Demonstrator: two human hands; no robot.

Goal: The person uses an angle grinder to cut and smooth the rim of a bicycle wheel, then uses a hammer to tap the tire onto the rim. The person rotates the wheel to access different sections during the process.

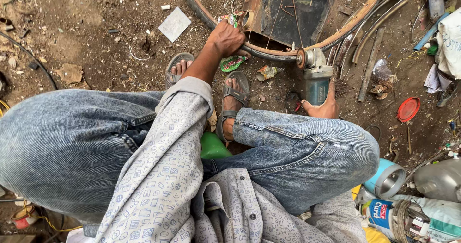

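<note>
A rusty bicycle wheel rim [345, 29] with thin spokes stands on the dirt in front of me. My left hand [225, 37] grips its lower edge, fingers curled over the rim. My right hand [322, 107] holds a blue-grey angle grinder [314, 79] by its body. The grinder's small disc [301, 58] touches the rim's outer edge. My knees in grey jeans fill the lower view, and both sandalled feet rest on the ground below the rim.
Curved metal strips [379, 19] lie right of the rim. A red lid [408, 109], a blue tin [386, 178], a silver vessel [439, 178] and bags crowd the right. A white tile [174, 24] lies upper left. A green stool [213, 147] shows between my legs.
</note>
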